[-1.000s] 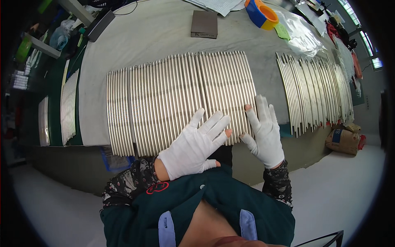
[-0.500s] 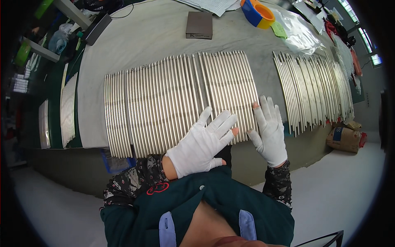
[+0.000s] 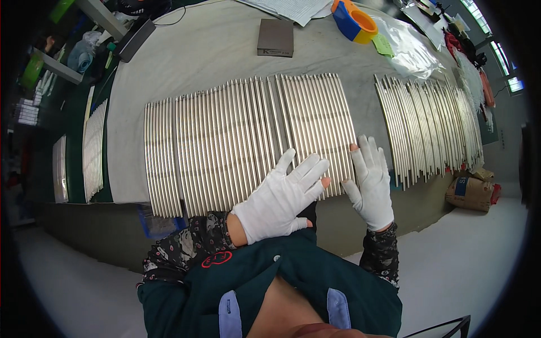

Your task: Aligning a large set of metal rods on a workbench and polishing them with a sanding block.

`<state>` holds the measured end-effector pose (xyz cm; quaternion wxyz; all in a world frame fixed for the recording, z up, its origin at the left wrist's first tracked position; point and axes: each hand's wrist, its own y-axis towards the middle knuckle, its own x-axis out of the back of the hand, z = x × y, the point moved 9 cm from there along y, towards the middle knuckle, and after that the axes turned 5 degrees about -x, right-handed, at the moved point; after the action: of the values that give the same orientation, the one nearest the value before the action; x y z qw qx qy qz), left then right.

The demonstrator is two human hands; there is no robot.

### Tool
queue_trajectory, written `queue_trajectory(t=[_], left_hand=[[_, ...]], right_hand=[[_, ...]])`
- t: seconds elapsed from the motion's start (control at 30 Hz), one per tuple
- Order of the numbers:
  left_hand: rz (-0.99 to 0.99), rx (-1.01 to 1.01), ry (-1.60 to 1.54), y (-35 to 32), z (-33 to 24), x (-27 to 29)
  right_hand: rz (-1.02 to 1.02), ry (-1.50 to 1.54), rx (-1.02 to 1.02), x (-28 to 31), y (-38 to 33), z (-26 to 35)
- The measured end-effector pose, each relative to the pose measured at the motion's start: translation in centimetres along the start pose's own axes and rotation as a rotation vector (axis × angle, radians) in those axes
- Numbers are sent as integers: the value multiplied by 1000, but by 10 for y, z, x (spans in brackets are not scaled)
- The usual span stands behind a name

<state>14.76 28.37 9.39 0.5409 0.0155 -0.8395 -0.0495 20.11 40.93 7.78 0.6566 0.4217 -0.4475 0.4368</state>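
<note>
Two gloved hands lie flat, fingers spread, on the near ends of a wide row of metal rods point(image 3: 248, 141) spread on the grey-covered table point(image 3: 214, 50). Each rod's long axis runs away from the person. Left hand point(image 3: 282, 200) presses the row's right part; right hand point(image 3: 372, 183) rests just beside its right edge, thumb touching the outermost rod, holding nothing
</note>
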Motion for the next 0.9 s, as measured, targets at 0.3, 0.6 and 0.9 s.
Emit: queue_trajectory(t=[0.3,0.6,0.9], left_hand=[[1,0,-6,0,1,0],[-16,1,-6,0,1,0],[-23,4,-22,1,1,-1]], right_hand=[[-8,-4,-35,2,-2,-8],[-1,-30,-35,0,-3,-5],[6,-32,-35,0,-2,-4]])
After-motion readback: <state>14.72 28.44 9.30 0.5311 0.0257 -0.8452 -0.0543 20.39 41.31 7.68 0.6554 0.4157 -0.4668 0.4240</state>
